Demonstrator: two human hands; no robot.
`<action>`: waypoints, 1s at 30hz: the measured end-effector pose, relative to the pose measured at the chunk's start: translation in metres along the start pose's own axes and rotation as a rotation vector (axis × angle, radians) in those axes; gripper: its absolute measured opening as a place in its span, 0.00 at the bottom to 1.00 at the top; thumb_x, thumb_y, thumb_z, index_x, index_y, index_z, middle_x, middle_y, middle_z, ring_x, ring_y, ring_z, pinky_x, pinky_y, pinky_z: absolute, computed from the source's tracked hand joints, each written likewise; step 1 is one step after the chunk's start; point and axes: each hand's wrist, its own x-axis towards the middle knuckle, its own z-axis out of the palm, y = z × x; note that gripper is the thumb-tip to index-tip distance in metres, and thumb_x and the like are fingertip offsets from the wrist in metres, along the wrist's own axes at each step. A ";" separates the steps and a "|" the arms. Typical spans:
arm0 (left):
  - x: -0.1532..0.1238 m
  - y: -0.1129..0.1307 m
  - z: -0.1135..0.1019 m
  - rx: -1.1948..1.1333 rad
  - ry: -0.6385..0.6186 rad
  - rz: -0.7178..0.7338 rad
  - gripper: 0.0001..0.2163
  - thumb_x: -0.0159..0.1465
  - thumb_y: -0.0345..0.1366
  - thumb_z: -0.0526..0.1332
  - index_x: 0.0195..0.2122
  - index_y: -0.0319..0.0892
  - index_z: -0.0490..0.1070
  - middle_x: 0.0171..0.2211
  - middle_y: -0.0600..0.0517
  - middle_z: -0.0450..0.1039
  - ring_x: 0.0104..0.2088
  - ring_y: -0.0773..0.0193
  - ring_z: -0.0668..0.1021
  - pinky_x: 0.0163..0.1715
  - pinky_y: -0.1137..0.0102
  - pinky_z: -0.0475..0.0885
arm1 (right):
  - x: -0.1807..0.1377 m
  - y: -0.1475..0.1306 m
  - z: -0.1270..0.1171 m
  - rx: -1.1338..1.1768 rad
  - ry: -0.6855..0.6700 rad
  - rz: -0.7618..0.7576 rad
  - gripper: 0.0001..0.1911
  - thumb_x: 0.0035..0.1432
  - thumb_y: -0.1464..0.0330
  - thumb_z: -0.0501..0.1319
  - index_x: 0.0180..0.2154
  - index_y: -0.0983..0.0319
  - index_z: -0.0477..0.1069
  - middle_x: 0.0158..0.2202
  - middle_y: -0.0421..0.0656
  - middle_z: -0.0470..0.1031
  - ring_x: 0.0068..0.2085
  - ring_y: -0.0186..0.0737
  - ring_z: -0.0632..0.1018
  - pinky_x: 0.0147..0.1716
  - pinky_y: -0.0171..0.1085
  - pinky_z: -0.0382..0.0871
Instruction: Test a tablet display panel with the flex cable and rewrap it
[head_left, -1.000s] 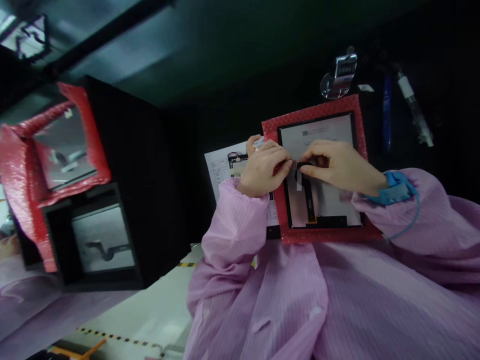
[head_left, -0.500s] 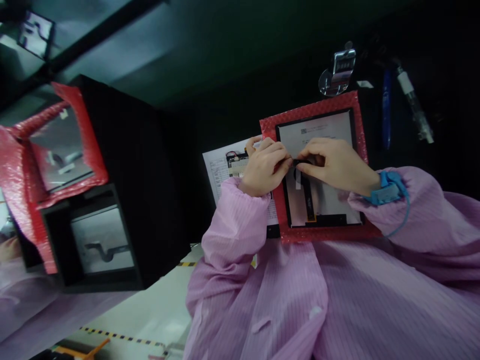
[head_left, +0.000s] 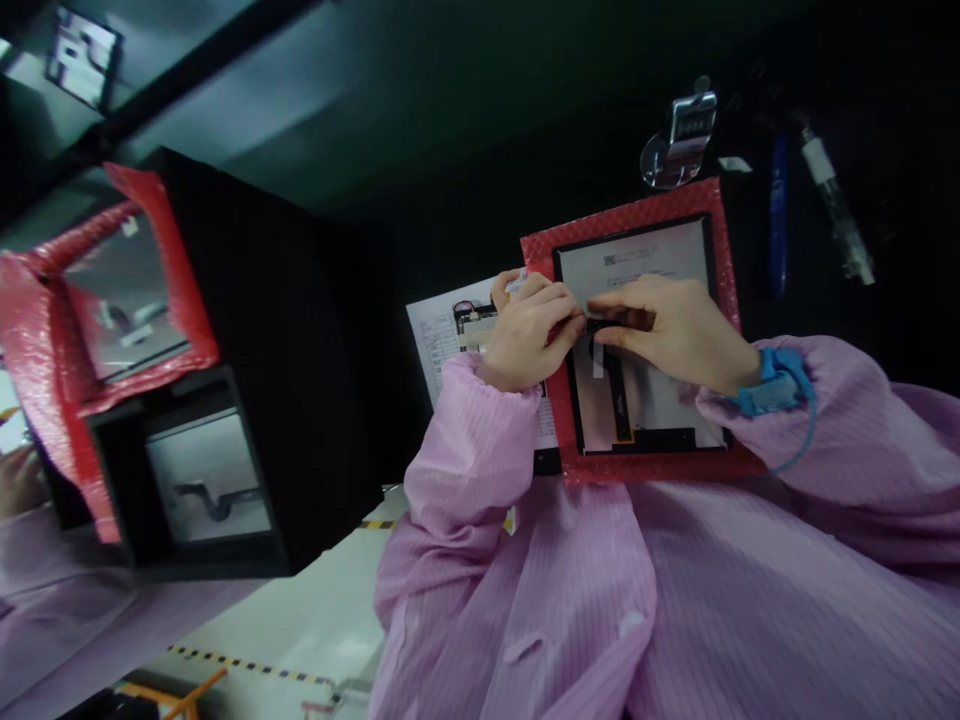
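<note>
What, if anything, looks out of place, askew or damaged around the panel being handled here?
Nothing stands out. The display panel lies squarely on its red bubble wrap, the black flex cable runs straight up it, and the left hand and right hand pinch at the cable's upper end.

Dim greenish light leaves the upper half of the view almost black, the brightest patches falling on the pale display panel (head_left: 667,390) in red bubble wrap (head_left: 637,465) and on the lilac sleeves (head_left: 480,440). Soft focus smears the left hand (head_left: 529,335), the right hand (head_left: 675,330) and the black flex cable (head_left: 616,400) pinched between them; wide-angle distortion bends the left edge.
</note>
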 end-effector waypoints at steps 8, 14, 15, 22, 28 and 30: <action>0.000 0.003 0.001 0.013 0.007 0.023 0.10 0.67 0.35 0.55 0.29 0.45 0.72 0.34 0.54 0.77 0.42 0.57 0.74 0.62 0.46 0.50 | 0.004 -0.002 -0.001 0.105 -0.005 0.119 0.22 0.51 0.65 0.70 0.48 0.62 0.75 0.33 0.41 0.78 0.29 0.36 0.72 0.35 0.39 0.67; 0.000 0.002 0.003 0.029 0.024 0.031 0.10 0.67 0.35 0.55 0.29 0.46 0.72 0.34 0.54 0.77 0.41 0.57 0.74 0.62 0.45 0.51 | 0.005 -0.004 0.000 0.148 0.002 0.142 0.21 0.50 0.66 0.71 0.46 0.64 0.74 0.29 0.40 0.76 0.29 0.36 0.72 0.33 0.39 0.66; 0.000 0.002 0.003 0.032 0.023 0.029 0.10 0.67 0.35 0.55 0.29 0.46 0.72 0.34 0.54 0.77 0.41 0.57 0.74 0.62 0.45 0.51 | 0.005 -0.003 0.000 0.150 0.001 0.138 0.20 0.51 0.65 0.71 0.46 0.64 0.74 0.29 0.41 0.76 0.28 0.36 0.72 0.33 0.39 0.66; -0.001 -0.001 0.000 0.018 -0.016 0.026 0.09 0.67 0.36 0.57 0.30 0.46 0.72 0.35 0.54 0.78 0.42 0.56 0.75 0.63 0.44 0.50 | 0.005 -0.002 0.000 0.121 0.004 0.096 0.17 0.53 0.63 0.70 0.43 0.63 0.74 0.30 0.40 0.76 0.28 0.34 0.70 0.32 0.38 0.64; -0.001 -0.003 0.001 0.011 0.012 0.035 0.10 0.67 0.38 0.58 0.29 0.46 0.73 0.34 0.54 0.78 0.41 0.57 0.76 0.63 0.45 0.51 | 0.004 -0.002 0.000 0.113 -0.008 0.080 0.16 0.53 0.65 0.69 0.44 0.62 0.73 0.31 0.40 0.76 0.27 0.34 0.70 0.32 0.38 0.64; -0.001 -0.003 0.001 0.020 0.014 0.028 0.10 0.67 0.38 0.59 0.29 0.47 0.74 0.34 0.54 0.79 0.41 0.57 0.76 0.63 0.44 0.51 | 0.004 -0.001 0.000 0.106 -0.004 0.073 0.16 0.54 0.63 0.69 0.44 0.61 0.73 0.31 0.39 0.76 0.28 0.34 0.70 0.32 0.38 0.63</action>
